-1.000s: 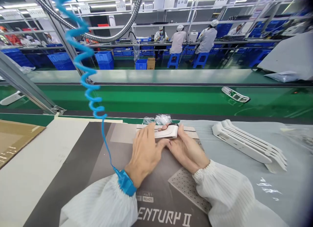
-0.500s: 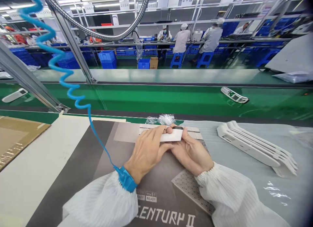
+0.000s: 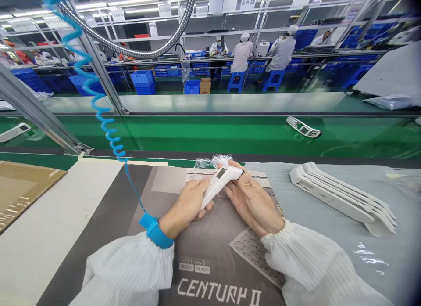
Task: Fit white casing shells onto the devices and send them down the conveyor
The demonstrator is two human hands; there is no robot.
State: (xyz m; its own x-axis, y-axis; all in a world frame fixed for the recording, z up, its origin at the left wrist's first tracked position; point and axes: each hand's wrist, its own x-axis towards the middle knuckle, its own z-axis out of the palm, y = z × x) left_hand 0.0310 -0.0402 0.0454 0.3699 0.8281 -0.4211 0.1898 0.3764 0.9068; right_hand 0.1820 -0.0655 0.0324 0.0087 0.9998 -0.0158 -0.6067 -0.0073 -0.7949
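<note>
A white handheld device [image 3: 215, 186] with a small dark display and a black tip is held over a dark printed box [image 3: 204, 235]. My left hand [image 3: 189, 201], with a blue wrist strap [image 3: 156, 230], is closed round the device's lower end. My right hand [image 3: 255, 200] has its fingers at the angled head near the black tip. Some right fingers are hidden behind the device. Just beyond the hands lies crumpled clear plastic [image 3: 222, 160].
Stacked white shells [image 3: 342, 196] lie on a grey sheet at the right. An opened device [image 3: 303, 127] sits on the green belt [image 3: 197, 135]. A coiled blue cord [image 3: 108, 126] hangs at the left beside a metal post [image 3: 98, 60]. People sit at benches beyond.
The white device has turned so its display faces up and its body slants down to the left. My left hand has shifted down and left. The opened device appears further left.
</note>
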